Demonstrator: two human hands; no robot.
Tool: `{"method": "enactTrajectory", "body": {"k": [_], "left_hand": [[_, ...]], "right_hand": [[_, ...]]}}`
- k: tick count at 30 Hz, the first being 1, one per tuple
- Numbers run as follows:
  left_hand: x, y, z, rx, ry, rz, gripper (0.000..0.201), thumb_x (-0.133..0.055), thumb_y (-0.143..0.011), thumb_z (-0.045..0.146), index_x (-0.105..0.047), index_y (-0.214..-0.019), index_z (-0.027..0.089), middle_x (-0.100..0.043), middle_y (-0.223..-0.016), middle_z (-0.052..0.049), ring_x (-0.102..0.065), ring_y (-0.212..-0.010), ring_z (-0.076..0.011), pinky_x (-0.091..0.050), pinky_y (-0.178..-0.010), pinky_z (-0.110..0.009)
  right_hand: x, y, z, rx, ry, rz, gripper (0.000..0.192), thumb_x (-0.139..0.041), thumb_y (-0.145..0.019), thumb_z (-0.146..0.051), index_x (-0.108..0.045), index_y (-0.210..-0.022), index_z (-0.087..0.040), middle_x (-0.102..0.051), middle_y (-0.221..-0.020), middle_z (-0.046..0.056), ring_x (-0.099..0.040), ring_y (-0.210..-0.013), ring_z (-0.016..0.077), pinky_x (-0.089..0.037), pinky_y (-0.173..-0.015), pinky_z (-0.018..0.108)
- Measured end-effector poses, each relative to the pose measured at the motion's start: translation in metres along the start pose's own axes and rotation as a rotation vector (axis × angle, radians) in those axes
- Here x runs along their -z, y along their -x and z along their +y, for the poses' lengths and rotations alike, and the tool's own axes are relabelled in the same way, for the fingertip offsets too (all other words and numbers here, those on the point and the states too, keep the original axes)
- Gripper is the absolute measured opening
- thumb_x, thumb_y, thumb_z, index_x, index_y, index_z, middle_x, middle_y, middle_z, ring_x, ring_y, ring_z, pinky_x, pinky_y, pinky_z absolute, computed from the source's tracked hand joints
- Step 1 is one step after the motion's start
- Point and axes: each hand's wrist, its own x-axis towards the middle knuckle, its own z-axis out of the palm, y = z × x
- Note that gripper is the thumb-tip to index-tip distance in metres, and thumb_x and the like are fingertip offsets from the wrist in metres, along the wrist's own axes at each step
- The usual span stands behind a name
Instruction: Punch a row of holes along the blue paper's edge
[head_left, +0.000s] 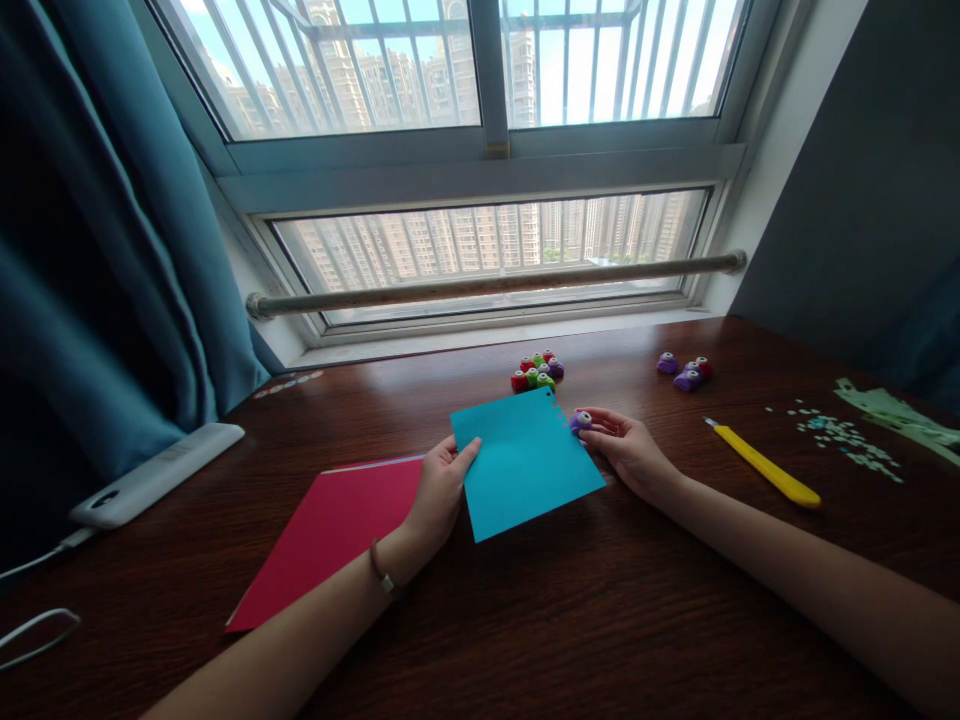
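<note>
Pinching blue paper (525, 470) tightly by its left edge in the left hand (441, 482)! And gripping 1 purple punch (580, 422) in the right hand (628, 452), fully closed around it, at the blue paper's upper-right edge!

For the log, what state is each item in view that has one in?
Left hand: gripping the blue sheet's left edge
Right hand: holding the purple punch
Blue sheet: held up, small cut-outs along its upper right edge
Purple punch: at that edge; pressed or not, cannot tell
Yellow cutter: lying down, tip bare
White device: cable plugged in
Paper bits: scattered
Curtain: gathered at left
</note>
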Motion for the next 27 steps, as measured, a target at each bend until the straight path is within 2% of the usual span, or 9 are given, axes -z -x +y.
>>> {"method": "enactTrajectory", "body": {"k": [12, 20, 27], "left_hand": [[0.0, 0.0, 0.002, 0.005, 0.02, 0.034, 0.047, -0.072, -0.064, 0.035, -0.059, -0.101, 0.01, -0.069, -0.085, -0.009, -0.065, -0.068, -0.0219, -0.05, -0.058, -0.028], [-0.004, 0.003, 0.008, 0.041, 0.001, 0.079, 0.041, -0.072, -0.063, 0.032, -0.061, -0.096, 0.011, -0.068, -0.072, -0.006, -0.059, -0.05, -0.0161, -0.046, -0.047, -0.025], [-0.004, 0.005, 0.01, 0.053, -0.003, 0.077, 0.037, -0.072, -0.062, 0.031, -0.063, -0.091, 0.011, -0.067, -0.069, -0.006, -0.06, -0.054, -0.0181, -0.047, -0.048, -0.025]], "right_hand": [[0.005, -0.001, 0.003, -0.01, 0.015, -0.049, 0.036, -0.079, -0.059, -0.019, -0.068, -0.093, -0.019, -0.068, -0.091, 0.006, -0.061, -0.086, 0.0172, -0.048, -0.075, 0.027], [0.004, -0.001, 0.001, -0.034, 0.029, -0.072, 0.039, -0.079, -0.058, -0.02, -0.068, -0.095, -0.019, -0.067, -0.092, 0.006, -0.06, -0.086, 0.0179, -0.048, -0.076, 0.029], [0.002, -0.001, 0.0, -0.033, 0.024, -0.061, 0.037, -0.079, -0.059, -0.025, -0.068, -0.094, -0.02, -0.068, -0.093, 0.005, -0.061, -0.087, 0.0187, -0.046, -0.081, 0.031]]}}
